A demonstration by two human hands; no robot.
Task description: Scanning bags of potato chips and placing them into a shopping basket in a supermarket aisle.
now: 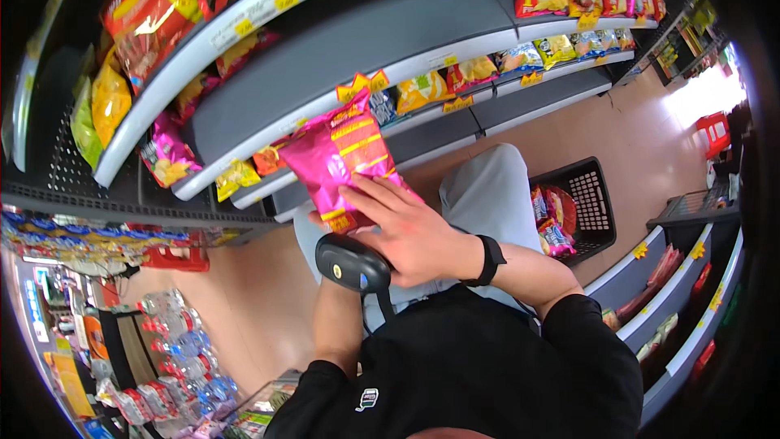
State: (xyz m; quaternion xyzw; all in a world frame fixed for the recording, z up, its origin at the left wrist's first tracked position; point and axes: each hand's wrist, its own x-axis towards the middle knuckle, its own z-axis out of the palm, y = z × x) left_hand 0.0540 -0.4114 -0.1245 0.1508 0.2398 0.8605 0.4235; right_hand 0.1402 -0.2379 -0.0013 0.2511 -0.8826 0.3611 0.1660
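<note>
A pink plastic snack bag [341,164] with yellow and orange panels is held up over my lap, near the shelf edge. My right hand [402,225], a black band on its wrist, lies over the bag's lower right part with its fingers stretched along the front. My left hand [315,219] is at the bag's lower left; only a bit of it shows, the rest hidden by the bag and a black oval device [353,263] on a strap. My pale trousers' knee [487,177] shows beyond my right hand.
Gray store shelves [365,12] with snack bags curve across the front. A black basket [600,207] holding colorful bags stands on the floor to the right, near low shelves [627,268]. Packs of bottles [189,347] stand at the lower left.
</note>
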